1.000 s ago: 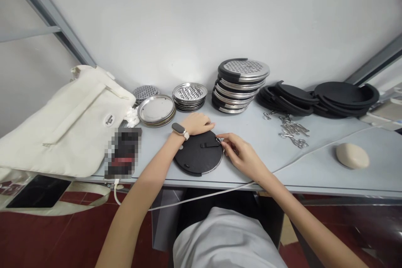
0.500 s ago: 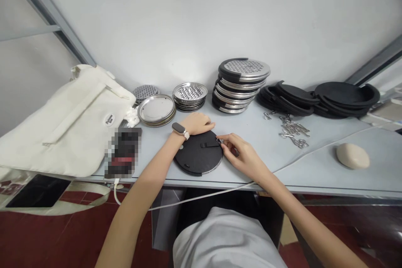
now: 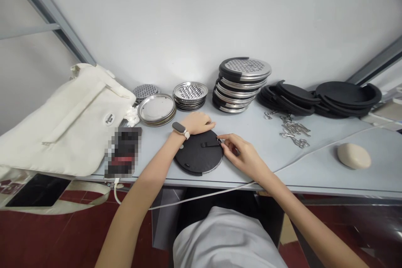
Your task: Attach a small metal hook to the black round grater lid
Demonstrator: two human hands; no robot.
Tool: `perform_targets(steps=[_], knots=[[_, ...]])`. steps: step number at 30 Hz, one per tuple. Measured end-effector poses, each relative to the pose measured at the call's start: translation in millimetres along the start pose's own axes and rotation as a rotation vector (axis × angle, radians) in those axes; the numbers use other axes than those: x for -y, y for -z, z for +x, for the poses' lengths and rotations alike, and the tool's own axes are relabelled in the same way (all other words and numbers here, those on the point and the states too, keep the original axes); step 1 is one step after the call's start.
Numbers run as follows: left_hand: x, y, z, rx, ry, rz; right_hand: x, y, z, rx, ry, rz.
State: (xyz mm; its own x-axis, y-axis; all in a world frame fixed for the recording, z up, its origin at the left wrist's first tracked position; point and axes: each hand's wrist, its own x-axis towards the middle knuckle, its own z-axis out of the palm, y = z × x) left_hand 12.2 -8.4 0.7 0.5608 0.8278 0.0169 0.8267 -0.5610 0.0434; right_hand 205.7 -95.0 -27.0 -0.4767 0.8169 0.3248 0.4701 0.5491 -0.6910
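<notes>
A round grater in a black holder [image 3: 201, 157] lies flat near the table's front edge, black side up, with a thin metal rim showing at its lower right. A short black strap [image 3: 211, 145] runs across it towards the right. My left hand [image 3: 198, 123], with a band on the wrist, is closed over the holder's far edge, its fingertips partly hidden. At the right edge, my right hand [image 3: 240, 153] pinches a small metal clasp [image 3: 219, 140] at the strap's end between thumb and forefinger.
Behind stand stacks of metal discs [image 3: 156, 109], grater plates [image 3: 190, 92] and assembled graters [image 3: 245, 69]. To the right are black holders [image 3: 344, 94], loose metal clasps [image 3: 295, 129] and a beige rounded object [image 3: 354, 155]. A white bag [image 3: 72, 125], a blurred phone-like item [image 3: 124, 150] and a cable [image 3: 201, 195] lie about.
The view has shifted very slightly. Both hands, the strap and the clasp keep practically the same positions.
</notes>
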Motion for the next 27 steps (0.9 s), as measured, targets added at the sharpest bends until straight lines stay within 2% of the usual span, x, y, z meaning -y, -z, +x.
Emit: perform_targets(steps=[27], knots=[[-0.7, 0.4, 0.2, 0.011, 0.011, 0.004, 3.3, -2.2, -0.5, 0.055, -0.028, 0.01]])
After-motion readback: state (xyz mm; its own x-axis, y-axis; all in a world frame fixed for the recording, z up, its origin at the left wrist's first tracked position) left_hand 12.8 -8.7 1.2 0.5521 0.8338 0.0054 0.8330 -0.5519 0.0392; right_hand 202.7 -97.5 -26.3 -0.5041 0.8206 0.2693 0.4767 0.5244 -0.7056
